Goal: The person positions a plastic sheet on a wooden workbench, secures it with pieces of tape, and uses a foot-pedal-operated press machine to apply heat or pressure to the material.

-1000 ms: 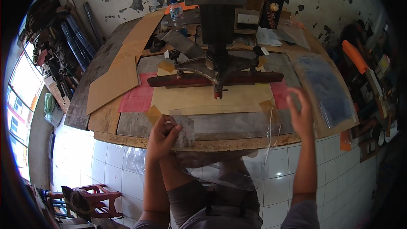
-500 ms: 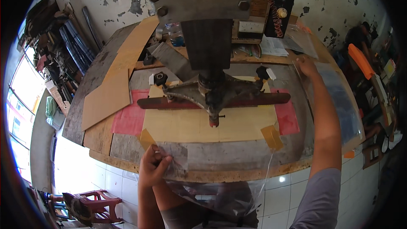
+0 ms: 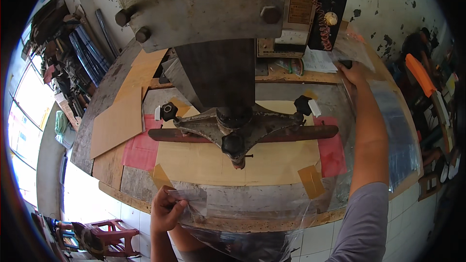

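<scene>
My left hand [image 3: 167,209] is closed, pinching the edge of a clear plastic sheet [image 3: 218,240] that hangs in folds over the near table edge. At the far right my right hand [image 3: 353,73] has curled fingers against a small dark object [image 3: 345,63] beside white papers. What its fingers hold, if anything, is hidden. Between the hands stands a press head with a horizontal bar [image 3: 194,136] and black knobs [image 3: 302,105]. Under the bar lies a cream sheet [image 3: 233,165] with red pieces [image 3: 332,154] at both sides and brown tape [image 3: 310,181] at its near corners.
The heavy metal column [image 3: 213,73] blocks part of the table's back. Brown boards [image 3: 119,121] lie at left; clear sheets [image 3: 388,126] lie at right beyond my arm. A control box [image 3: 286,24] stands behind. A red stool [image 3: 111,235] is lower left; another person sits far right.
My view has tilted and shifted, so the press appears larger and lower. The right hand has reached slightly farther back to the dark object. The left hand keeps its pinch on the plastic sheet.
</scene>
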Action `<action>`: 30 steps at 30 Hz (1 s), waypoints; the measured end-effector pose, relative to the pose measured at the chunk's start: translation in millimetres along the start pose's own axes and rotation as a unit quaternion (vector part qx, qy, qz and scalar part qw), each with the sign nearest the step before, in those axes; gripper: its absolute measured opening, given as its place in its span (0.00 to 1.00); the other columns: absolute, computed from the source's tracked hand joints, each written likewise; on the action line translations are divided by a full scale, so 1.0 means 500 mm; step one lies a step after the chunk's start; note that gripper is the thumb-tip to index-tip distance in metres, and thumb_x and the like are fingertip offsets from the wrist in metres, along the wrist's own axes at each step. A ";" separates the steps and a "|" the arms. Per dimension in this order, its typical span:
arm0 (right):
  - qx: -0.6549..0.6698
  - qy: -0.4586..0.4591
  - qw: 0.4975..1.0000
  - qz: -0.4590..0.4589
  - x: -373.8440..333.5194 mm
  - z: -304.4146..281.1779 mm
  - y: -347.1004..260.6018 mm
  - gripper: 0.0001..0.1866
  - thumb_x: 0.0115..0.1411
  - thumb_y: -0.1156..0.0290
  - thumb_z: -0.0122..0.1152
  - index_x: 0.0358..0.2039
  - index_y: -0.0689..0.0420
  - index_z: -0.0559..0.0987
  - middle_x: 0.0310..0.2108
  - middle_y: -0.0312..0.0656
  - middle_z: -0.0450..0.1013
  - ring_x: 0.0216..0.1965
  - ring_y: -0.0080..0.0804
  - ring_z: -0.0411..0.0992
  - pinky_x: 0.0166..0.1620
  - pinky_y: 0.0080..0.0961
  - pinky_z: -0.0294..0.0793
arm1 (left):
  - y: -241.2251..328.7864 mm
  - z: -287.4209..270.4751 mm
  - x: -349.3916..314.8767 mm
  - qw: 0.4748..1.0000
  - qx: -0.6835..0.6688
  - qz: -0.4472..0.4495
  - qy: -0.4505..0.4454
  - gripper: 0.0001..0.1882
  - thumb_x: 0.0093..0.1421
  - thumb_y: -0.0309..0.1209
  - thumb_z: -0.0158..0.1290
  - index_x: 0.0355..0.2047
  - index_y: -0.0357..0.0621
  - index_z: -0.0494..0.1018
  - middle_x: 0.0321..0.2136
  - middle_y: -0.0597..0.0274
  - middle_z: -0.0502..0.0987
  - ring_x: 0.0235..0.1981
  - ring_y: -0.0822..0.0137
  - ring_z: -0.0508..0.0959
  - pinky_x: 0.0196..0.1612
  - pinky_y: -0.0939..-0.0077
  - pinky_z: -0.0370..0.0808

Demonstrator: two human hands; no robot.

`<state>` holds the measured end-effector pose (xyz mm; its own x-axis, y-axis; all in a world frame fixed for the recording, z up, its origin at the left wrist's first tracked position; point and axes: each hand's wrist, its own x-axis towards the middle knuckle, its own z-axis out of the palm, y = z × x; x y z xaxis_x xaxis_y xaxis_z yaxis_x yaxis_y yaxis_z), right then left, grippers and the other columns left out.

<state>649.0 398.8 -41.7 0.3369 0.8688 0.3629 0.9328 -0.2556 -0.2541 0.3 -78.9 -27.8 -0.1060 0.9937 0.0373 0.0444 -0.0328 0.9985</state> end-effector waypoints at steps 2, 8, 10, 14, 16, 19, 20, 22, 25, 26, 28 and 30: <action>-0.027 0.041 0.999 -0.017 0.014 0.002 0.002 0.44 0.55 0.44 0.67 0.62 0.66 0.69 0.60 0.64 0.68 0.62 0.57 0.68 0.61 0.44 0.69 | 0.001 0.003 0.002 1.000 -0.014 0.003 -0.001 0.12 0.62 0.21 0.59 0.42 0.37 0.68 0.36 0.63 0.81 0.38 0.77 0.79 0.43 0.81 0.74; -0.010 0.040 0.998 -0.051 0.005 -0.030 -0.009 0.39 0.49 0.46 0.73 0.52 0.66 0.78 0.49 0.62 0.77 0.53 0.54 0.76 0.56 0.43 0.74 | 0.011 0.007 0.005 1.000 -0.001 0.005 -0.007 0.11 0.63 0.20 0.58 0.43 0.36 0.67 0.37 0.61 0.81 0.40 0.75 0.79 0.45 0.79 0.74; 0.008 0.033 0.998 -0.052 -0.006 -0.052 -0.036 0.40 0.42 0.49 0.75 0.50 0.66 0.79 0.47 0.60 0.78 0.51 0.52 0.77 0.54 0.41 0.76 | 0.005 0.001 0.002 1.000 0.002 0.007 -0.009 0.11 0.63 0.20 0.57 0.44 0.36 0.67 0.37 0.61 0.81 0.40 0.76 0.79 0.45 0.80 0.74; -0.010 -0.072 0.997 0.007 -0.058 -0.162 -0.116 0.40 0.37 0.53 0.75 0.48 0.67 0.80 0.46 0.61 0.79 0.49 0.52 0.78 0.50 0.40 0.78 | 0.018 0.001 -0.006 1.000 0.017 0.003 -0.006 0.12 0.64 0.20 0.57 0.44 0.37 0.67 0.37 0.62 0.82 0.39 0.78 0.78 0.44 0.81 0.73; -0.079 -0.159 0.983 0.045 -0.045 -0.187 -0.112 0.39 0.37 0.55 0.74 0.48 0.67 0.80 0.42 0.58 0.80 0.43 0.50 0.80 0.45 0.39 0.80 | 0.015 0.000 -0.005 1.000 0.012 0.003 -0.008 0.12 0.64 0.20 0.57 0.44 0.37 0.67 0.36 0.62 0.82 0.38 0.78 0.78 0.43 0.82 0.73; -0.072 -0.223 0.972 0.015 -0.031 -0.216 -0.061 0.39 0.37 0.56 0.72 0.51 0.64 0.79 0.38 0.52 0.81 0.37 0.44 0.82 0.39 0.37 0.80 | 0.011 0.006 0.004 1.000 0.004 0.003 -0.015 0.11 0.64 0.20 0.57 0.44 0.37 0.67 0.35 0.62 0.82 0.38 0.79 0.78 0.42 0.83 0.72; -0.076 -0.221 0.972 0.019 -0.034 -0.215 -0.034 0.39 0.37 0.56 0.72 0.51 0.64 0.79 0.38 0.52 0.81 0.37 0.44 0.82 0.39 0.37 0.80 | 0.008 0.008 0.007 1.000 0.001 0.004 -0.018 0.11 0.64 0.20 0.57 0.44 0.37 0.67 0.35 0.62 0.82 0.37 0.79 0.78 0.41 0.83 0.72; 0.073 -0.183 0.980 -0.026 -0.059 -0.206 -0.014 0.41 0.39 0.58 0.70 0.55 0.62 0.76 0.35 0.45 0.80 0.32 0.36 0.80 0.33 0.32 0.76 | 0.006 0.006 0.006 1.000 0.002 0.003 -0.019 0.11 0.64 0.21 0.57 0.44 0.37 0.67 0.34 0.62 0.82 0.37 0.79 0.78 0.42 0.84 0.72; 0.168 -0.234 0.958 -0.008 -0.141 -0.235 -0.082 0.47 0.40 0.58 0.71 0.62 0.61 0.71 0.37 0.45 0.79 0.30 0.31 0.77 0.29 0.30 0.72 | 0.022 0.002 -0.014 1.000 0.022 0.005 -0.004 0.11 0.64 0.21 0.57 0.44 0.37 0.67 0.33 0.63 0.82 0.35 0.80 0.78 0.40 0.84 0.72; 0.170 -0.234 0.957 -0.015 -0.152 -0.240 -0.087 0.47 0.40 0.58 0.71 0.62 0.61 0.71 0.37 0.45 0.79 0.30 0.31 0.77 0.29 0.30 0.72 | 0.029 0.002 -0.016 0.999 0.030 0.015 -0.003 0.11 0.64 0.22 0.57 0.44 0.37 0.67 0.32 0.64 0.81 0.34 0.80 0.77 0.39 0.84 0.71; 0.237 -0.190 0.952 0.033 -0.163 -0.233 -0.093 0.47 0.37 0.56 0.74 0.60 0.62 0.73 0.45 0.47 0.78 0.44 0.38 0.75 0.43 0.34 0.75 | 0.005 -0.022 -0.010 0.997 0.067 0.023 -0.012 0.11 0.65 0.22 0.57 0.43 0.37 0.67 0.31 0.65 0.81 0.32 0.81 0.76 0.36 0.84 0.70; 0.240 -0.175 0.955 0.003 -0.148 -0.216 -0.071 0.51 0.39 0.56 0.73 0.65 0.61 0.68 0.48 0.48 0.76 0.44 0.37 0.76 0.40 0.33 0.75 | -0.008 -0.025 -0.010 0.995 0.097 0.004 -0.031 0.11 0.65 0.23 0.57 0.43 0.37 0.67 0.30 0.66 0.80 0.30 0.82 0.75 0.34 0.84 0.69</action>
<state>604.6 297.7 37.5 0.2013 0.9777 0.0601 0.7367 -0.1107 -0.6670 -11.6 -84.9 -31.4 -0.0429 0.9984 0.0376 0.2366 -0.0264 0.9712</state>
